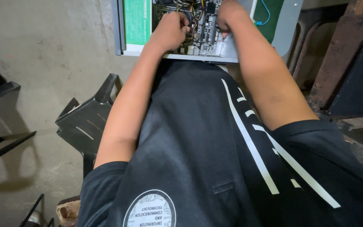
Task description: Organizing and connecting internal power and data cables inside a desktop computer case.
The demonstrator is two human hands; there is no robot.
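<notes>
Reaching into the open computer case (136,25), left hand (171,31) fisted over the circuit board (206,25); right hand (227,14) beside it, grip unclear.

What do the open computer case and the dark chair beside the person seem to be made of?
The computer case looks like thin sheet metal, pale grey and matte, with a straight folded edge. The dark chair seems moulded plastic with a dull sheen and ribbed back, though painted metal cannot be excluded.
</notes>
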